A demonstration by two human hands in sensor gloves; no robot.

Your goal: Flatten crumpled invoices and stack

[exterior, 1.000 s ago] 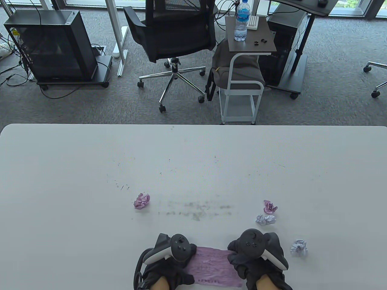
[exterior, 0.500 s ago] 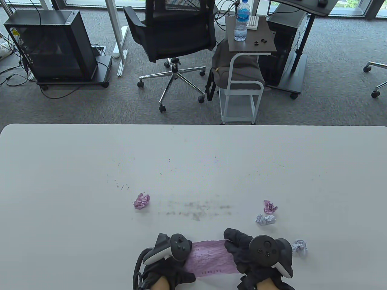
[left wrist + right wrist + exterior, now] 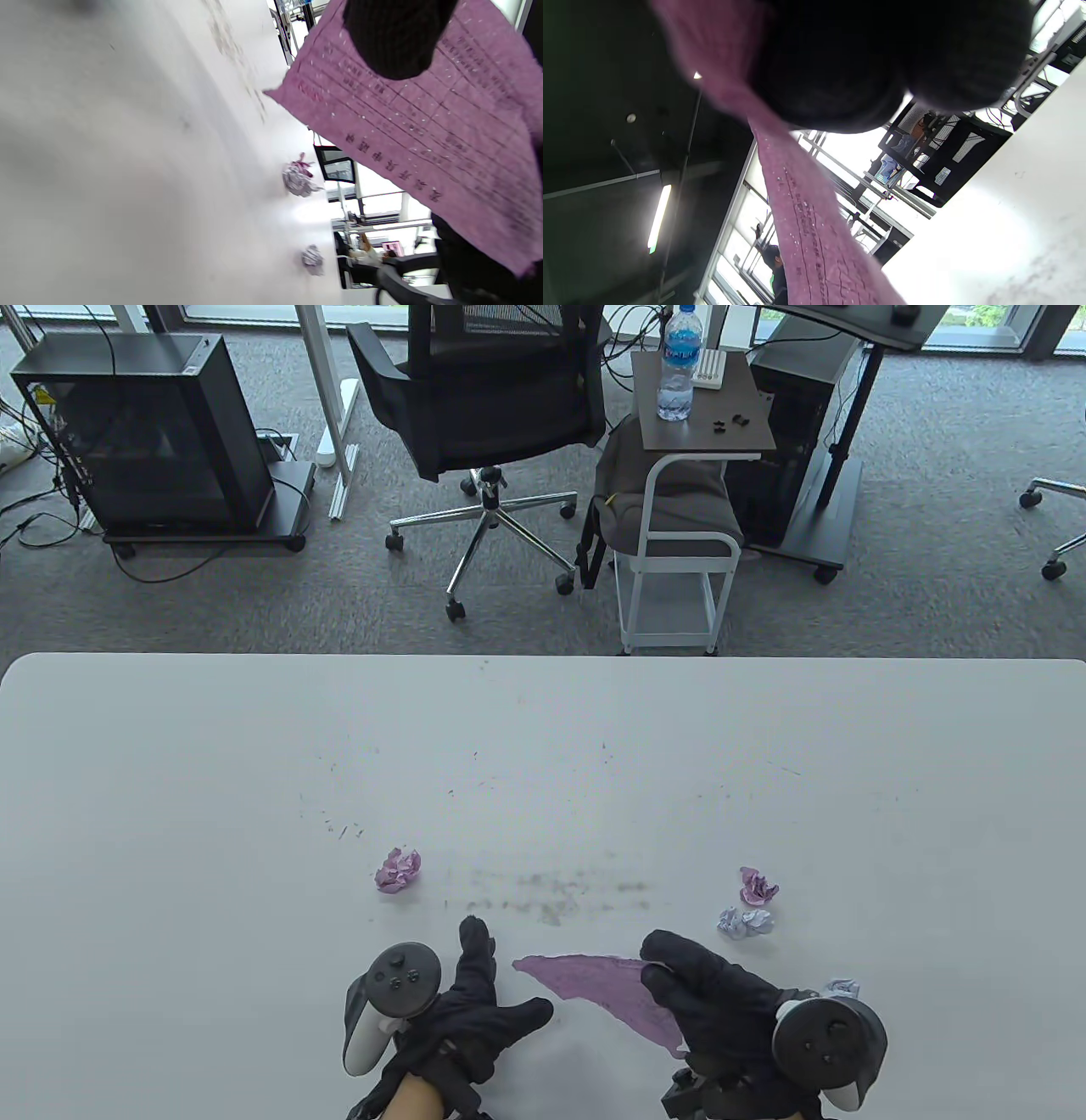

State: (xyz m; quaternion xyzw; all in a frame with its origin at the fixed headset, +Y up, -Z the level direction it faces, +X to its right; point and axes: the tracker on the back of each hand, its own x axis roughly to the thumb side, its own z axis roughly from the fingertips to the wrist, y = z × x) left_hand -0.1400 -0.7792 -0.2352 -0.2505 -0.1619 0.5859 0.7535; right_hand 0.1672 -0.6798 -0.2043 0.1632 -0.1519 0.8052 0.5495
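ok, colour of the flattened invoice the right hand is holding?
Purple-pink with dark printed grid lines and text: the flattened invoice, clearest in the left wrist view.

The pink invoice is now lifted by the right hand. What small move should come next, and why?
Probably lay the pink invoice flat on the bare table to begin the stack. The right hand pinches it off the surface, the left hand is spread open and free, and no stack shows yet.
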